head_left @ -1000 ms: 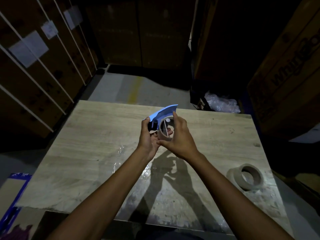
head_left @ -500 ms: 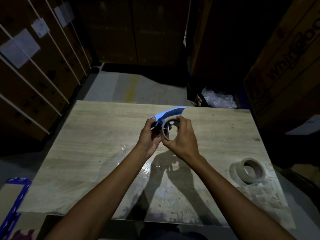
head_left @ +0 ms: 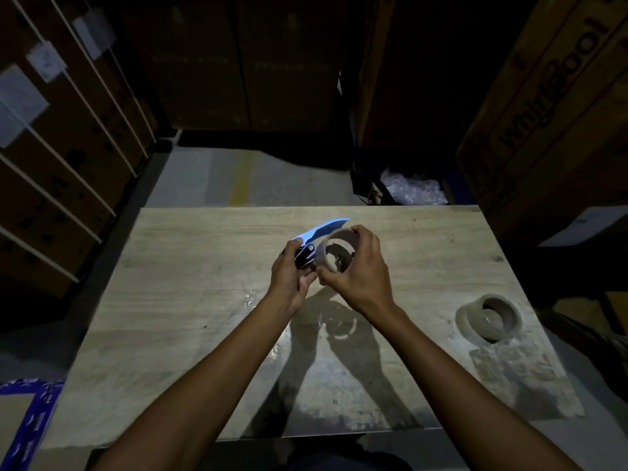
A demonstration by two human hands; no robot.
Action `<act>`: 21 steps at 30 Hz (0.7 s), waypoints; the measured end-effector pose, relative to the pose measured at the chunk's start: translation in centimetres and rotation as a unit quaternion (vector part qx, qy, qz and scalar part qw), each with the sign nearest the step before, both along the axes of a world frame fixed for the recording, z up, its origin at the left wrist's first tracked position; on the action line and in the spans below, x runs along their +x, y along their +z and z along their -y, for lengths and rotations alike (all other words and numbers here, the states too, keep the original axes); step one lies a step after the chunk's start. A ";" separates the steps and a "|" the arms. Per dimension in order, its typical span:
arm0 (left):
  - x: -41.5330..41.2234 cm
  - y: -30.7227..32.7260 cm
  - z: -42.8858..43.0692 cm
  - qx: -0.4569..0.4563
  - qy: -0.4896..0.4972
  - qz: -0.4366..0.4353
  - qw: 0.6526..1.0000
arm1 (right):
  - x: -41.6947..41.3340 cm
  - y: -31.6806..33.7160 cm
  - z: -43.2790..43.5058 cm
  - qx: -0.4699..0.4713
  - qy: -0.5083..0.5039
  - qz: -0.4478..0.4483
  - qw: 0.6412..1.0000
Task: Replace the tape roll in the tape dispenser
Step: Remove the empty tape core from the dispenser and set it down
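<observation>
Above the middle of the wooden table (head_left: 190, 300) I hold a blue tape dispenser (head_left: 321, 231). My left hand (head_left: 290, 277) grips its dark body from the left. My right hand (head_left: 360, 273) is closed around a thin, nearly bare cardboard tape core (head_left: 331, 244), its opening facing me, right beside the dispenser. Whether the core still sits on the dispenser's hub is unclear. A fuller roll of tape (head_left: 489, 317) lies flat on the table at the right, away from both hands.
Large cardboard boxes (head_left: 550, 107) stand close on the right, and strapped boxes (head_left: 51, 158) on the left. Crumpled clear plastic (head_left: 413, 190) lies beyond the table's far edge. Shiny tape scraps (head_left: 249, 299) stick to the tabletop near my left wrist.
My right hand has turned the cardboard core so that its opening now faces me, and shifted it slightly right of the dispenser. The left hand keeps its grip.
</observation>
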State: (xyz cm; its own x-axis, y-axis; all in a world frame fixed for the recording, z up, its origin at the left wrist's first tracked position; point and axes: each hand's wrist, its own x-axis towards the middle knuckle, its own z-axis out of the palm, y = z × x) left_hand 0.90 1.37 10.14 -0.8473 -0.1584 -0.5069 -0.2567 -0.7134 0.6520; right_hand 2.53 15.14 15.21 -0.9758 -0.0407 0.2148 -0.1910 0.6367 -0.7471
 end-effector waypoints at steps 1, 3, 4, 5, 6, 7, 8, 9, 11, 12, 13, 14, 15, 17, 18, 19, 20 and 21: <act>0.1 -0.1 0.3 0.005 -0.002 0.005 1.000 | 0.1 0.0 0.2 0.004 -0.001 0.003 1.000; 0.1 -0.2 0.9 0.014 -0.005 0.012 1.000 | 0.2 0.0 0.6 0.008 -0.009 0.006 1.000; 0.1 -0.3 1.2 0.016 -0.006 0.017 1.000 | 0.2 -0.1 0.8 0.006 -0.013 0.007 1.000; 0.1 -0.3 1.4 0.019 -0.007 0.020 1.000 | 0.3 -0.2 1.0 0.006 -0.016 0.006 1.000; 0.1 -0.5 1.5 0.024 -0.007 0.023 0.999 | 0.4 -0.3 1.2 0.004 -0.017 0.005 1.000; 0.0 -0.6 1.7 0.030 -0.007 0.023 0.999 | 0.5 -0.4 1.4 0.002 -0.018 0.005 1.000; 0.0 -0.7 1.8 0.037 -0.007 0.023 0.999 | 0.5 -0.6 1.5 -0.001 -0.021 0.005 1.000; 0.0 -0.7 1.9 0.041 -0.007 0.025 0.999 | 0.5 -0.8 1.5 -0.002 -0.024 0.006 1.000; 0.0 -1.0 2.2 0.048 -0.007 0.035 0.998 | 0.4 -1.3 1.2 0.001 -0.032 0.012 0.999; 0.0 -1.1 2.3 0.052 -0.008 0.041 0.998 | 0.2 -1.5 1.0 0.004 -0.037 0.015 0.999; -0.1 -1.2 2.3 0.055 -0.007 0.049 0.997 | -0.1 -1.8 0.7 0.006 -0.043 0.019 0.999; -0.1 -1.4 2.4 0.058 -0.004 0.057 0.997 | -0.4 -2.1 0.4 0.011 -0.049 0.022 0.998; -0.2 -1.5 2.4 0.063 0.001 0.063 0.996 | -0.7 -2.4 0.0 0.016 -0.053 0.025 0.998; -0.5 -1.7 2.3 0.078 0.012 0.068 0.995 | -1.5 -3.0 -1.1 0.022 -0.060 0.028 0.998; -0.6 -1.6 2.3 0.085 0.015 0.066 0.994 | -1.9 -3.3 -1.7 0.025 -0.064 0.031 0.997; -0.7 -1.6 2.2 0.089 0.018 0.066 0.994 | -2.3 -3.5 -2.3 0.026 -0.069 0.034 0.997; -0.9 -1.7 2.1 0.093 0.020 0.066 0.993 | -2.8 -3.7 -3.1 0.029 -0.073 0.040 0.996; -1.1 -1.7 1.9 0.096 0.024 0.067 0.993 | -3.2 -3.9 -3.8 0.033 -0.077 0.045 0.995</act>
